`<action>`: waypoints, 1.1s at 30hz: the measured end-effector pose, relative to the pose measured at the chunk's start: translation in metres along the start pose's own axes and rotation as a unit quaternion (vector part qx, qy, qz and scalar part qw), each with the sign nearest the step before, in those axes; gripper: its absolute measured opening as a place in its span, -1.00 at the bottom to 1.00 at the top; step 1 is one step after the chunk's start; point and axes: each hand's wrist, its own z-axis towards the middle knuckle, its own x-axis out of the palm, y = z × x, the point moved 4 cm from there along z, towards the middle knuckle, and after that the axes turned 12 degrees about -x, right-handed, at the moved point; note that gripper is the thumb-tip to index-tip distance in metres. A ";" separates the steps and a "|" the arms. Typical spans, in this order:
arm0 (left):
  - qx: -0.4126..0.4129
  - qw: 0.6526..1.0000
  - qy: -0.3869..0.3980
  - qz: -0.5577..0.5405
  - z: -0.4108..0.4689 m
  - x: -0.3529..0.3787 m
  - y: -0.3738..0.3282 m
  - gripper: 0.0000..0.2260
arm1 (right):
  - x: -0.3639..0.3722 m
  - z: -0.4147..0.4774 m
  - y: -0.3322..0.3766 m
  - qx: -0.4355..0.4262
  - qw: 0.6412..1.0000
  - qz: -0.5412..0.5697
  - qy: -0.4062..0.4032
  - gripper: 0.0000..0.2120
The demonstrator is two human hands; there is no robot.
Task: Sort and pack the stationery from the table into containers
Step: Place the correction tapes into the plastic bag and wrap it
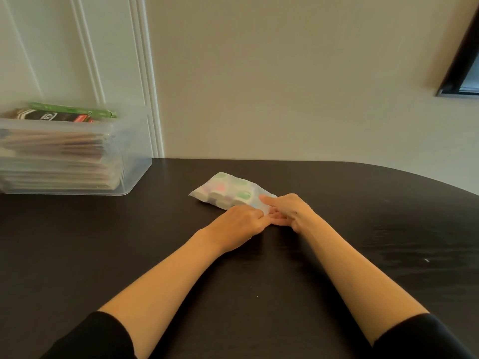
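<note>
On the table (103, 242), the frosted pouch (228, 190) is pinched at its near edge by the left hand (238, 224) and right hand (290, 211); if left unsealed, its small rolls (243, 196) could be spilled in lifting.

The table (77, 242) is a very dark brown, close to black, with faint paler streaks of grain where light falls near its right edge. Toward the far edge, about midway along it, the bag (228, 190) is frosted milky white, and blurred pastel patches show through it: mint green, pink, pale purple and white. At the far left corner the box (134, 154) is clear, slightly cloudy plastic, and the stack inside reads as muted brown, tan and cream bands. On top lie a black packet (51, 116) with white lettering and a red corner, and a bright green packet (72, 110). The sleeves (98, 338) are black.
</note>
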 end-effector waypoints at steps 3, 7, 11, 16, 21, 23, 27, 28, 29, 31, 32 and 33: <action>0.019 0.999 -0.019 -0.022 0.000 0.000 0.000 -0.78 | 0.004 0.007 0.001 -0.011 1.000 -0.013 -0.004 -0.65; -0.050 0.993 -0.073 -0.078 -0.008 -0.009 0.007 -0.79 | 0.004 0.013 0.001 -0.039 0.999 0.021 -0.032 -0.72; -0.301 0.914 -0.178 -0.208 -0.015 -0.029 0.039 -0.74 | 0.002 0.015 -0.007 -0.007 0.987 0.140 -0.078 -0.67; -0.578 0.744 -0.103 -0.320 -0.016 -0.029 0.078 -0.70 | 0.001 0.011 -0.010 0.000 0.953 0.291 -0.088 -0.68; -0.688 0.612 0.046 -0.388 -0.017 -0.019 0.107 -0.52 | 0.018 0.010 0.007 -0.016 0.934 0.348 -0.082 -0.67; -0.687 0.573 0.065 -0.442 -0.014 -0.021 0.116 -0.51 | 0.026 0.014 0.023 -0.043 0.932 0.353 -0.071 -0.69; -0.679 0.552 0.059 -0.480 -0.007 -0.044 0.150 -0.54 | 0.046 0.032 0.067 -0.083 0.930 0.350 -0.073 -0.71; -0.678 0.565 0.053 -0.468 -0.005 -0.051 0.159 -0.55 | 0.051 0.039 0.077 -0.084 0.929 0.354 -0.075 -0.71; -0.678 0.573 0.043 -0.458 -0.002 -0.056 0.166 -0.56 | 0.055 0.044 0.083 -0.080 0.927 0.358 -0.081 -0.71; -0.681 0.576 0.019 -0.451 0.002 -0.070 0.188 -0.54 | 0.071 0.056 0.105 -0.071 0.926 0.365 -0.073 -0.70; -0.683 0.577 0.012 -0.447 0.003 -0.073 0.195 -0.53 | 0.076 0.058 0.111 -0.067 0.924 0.370 -0.066 -0.69; -0.692 0.574 0.006 -0.438 0.003 -0.081 0.208 -0.52 | 0.086 0.065 0.123 -0.069 0.928 0.363 -0.053 -0.69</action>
